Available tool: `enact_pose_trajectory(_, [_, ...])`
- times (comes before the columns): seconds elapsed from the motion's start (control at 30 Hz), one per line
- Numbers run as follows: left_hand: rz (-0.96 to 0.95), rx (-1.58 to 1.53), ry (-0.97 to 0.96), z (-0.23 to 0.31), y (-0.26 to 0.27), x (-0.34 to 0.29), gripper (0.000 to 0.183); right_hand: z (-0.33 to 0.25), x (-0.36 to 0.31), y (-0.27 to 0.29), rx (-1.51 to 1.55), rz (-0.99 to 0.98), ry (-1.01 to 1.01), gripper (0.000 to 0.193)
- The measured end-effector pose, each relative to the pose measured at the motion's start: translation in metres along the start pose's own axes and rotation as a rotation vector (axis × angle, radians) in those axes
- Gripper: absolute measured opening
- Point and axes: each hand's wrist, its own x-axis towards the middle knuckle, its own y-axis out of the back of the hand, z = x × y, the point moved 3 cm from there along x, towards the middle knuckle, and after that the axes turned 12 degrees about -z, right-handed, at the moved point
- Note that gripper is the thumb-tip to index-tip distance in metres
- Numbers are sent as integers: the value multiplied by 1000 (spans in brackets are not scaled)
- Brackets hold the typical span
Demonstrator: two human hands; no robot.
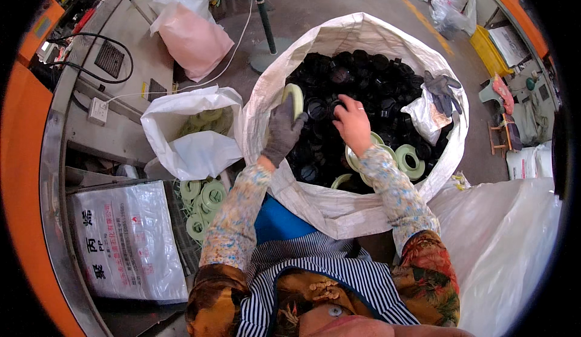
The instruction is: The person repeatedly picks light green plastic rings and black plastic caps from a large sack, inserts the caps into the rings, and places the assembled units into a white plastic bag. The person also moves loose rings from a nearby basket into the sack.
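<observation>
Workshop floor (321, 1): L hand (283, 134) holds green ring (296, 95); R hand (353, 123) half-curled, grip unclear. Prob. midway: rings (209, 117) in bag (203, 150), other rings (417, 172) w/ blk caps (348, 74).

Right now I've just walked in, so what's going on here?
A person's gloved left hand holds a pale green ring at the left side of a large white sack of black parts. The bare right hand is over them; whether it grips one is unclear. More green rings lie near the right forearm.
</observation>
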Motion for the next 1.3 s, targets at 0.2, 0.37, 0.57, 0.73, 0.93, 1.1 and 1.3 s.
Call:
enact_pose_trajectory(0.2, [-143,-1840,385,40,1,-58,57,-70,-43,29,694,115,100,23])
enact_pose_trajectory(0.37, [-108,-1141,180,63,3,-89,54,-96,-82,61,545,81,150,30])
enact_pose_trajectory(0.57, [29,-210,-354,129,45,-112,80,-95,-113,102,365,25,181,61])
enact_pose_trajectory(0.73, [-25,-193,-327,155,56,-124,82,-106,-128,126,140,-23,293,72])
enact_pose_trajectory(0.93, [-3,-90,-386,163,64,-135,79,-113,-136,146,-143,53,532,55])
enact_pose_trajectory(1.1, [-69,-217,-365,170,65,-136,61,-110,-142,149,-211,20,590,49])
enact_pose_trajectory(1.3, [-67,-440,-285,197,60,-128,49,-103,-148,131,336,27,202,70])
